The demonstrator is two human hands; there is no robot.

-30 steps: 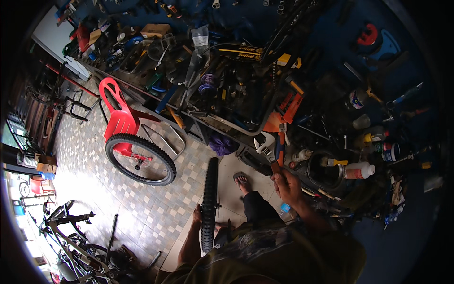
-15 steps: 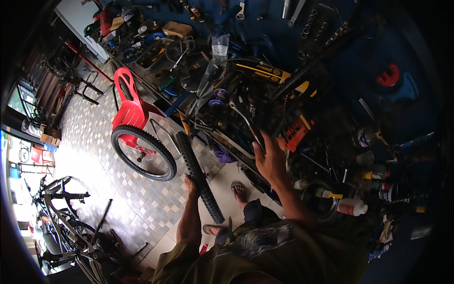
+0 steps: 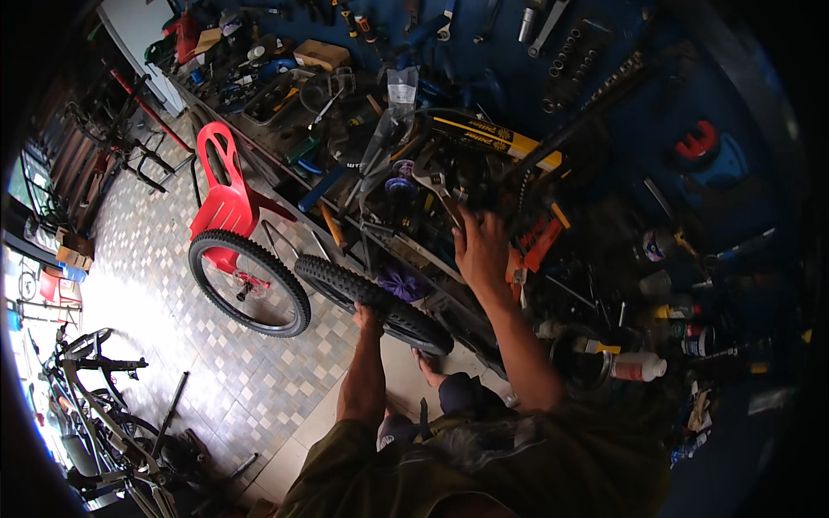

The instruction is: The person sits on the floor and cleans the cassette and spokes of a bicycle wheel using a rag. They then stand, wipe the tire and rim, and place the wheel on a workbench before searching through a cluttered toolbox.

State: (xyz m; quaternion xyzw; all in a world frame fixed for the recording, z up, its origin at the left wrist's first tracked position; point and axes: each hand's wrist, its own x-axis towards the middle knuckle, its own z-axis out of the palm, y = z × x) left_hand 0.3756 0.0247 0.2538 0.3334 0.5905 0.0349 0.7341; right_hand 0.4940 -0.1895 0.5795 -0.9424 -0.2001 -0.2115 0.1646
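My left hand [image 3: 370, 316] is closed on the knobbly black tyre of a bicycle wheel [image 3: 341, 282], which hangs tilted in front of my legs beside the workbench edge. Over the cluttered bench, my right hand [image 3: 482, 252] grips the handle end of an adjustable wrench [image 3: 445, 196]. The wrench's jaw end points away from me, above dark parts and purple hubs [image 3: 399, 186]. A purple cloth-like item [image 3: 399, 283] hangs at the bench edge, just beyond the held wheel.
A second wheel [image 3: 197, 281] leans against a red plastic chair [image 3: 226, 207] on the tiled floor. Bicycle frames [image 3: 112, 423] stand at lower left. Tools hang on the blue wall [image 3: 639, 155]; a white bottle [image 3: 639, 367] and several containers sit at right.
The held wheel has turned from nearly edge-on to a flatter tilt, and its far end has swung left. My right hand has moved farther over the bench with the wrench.
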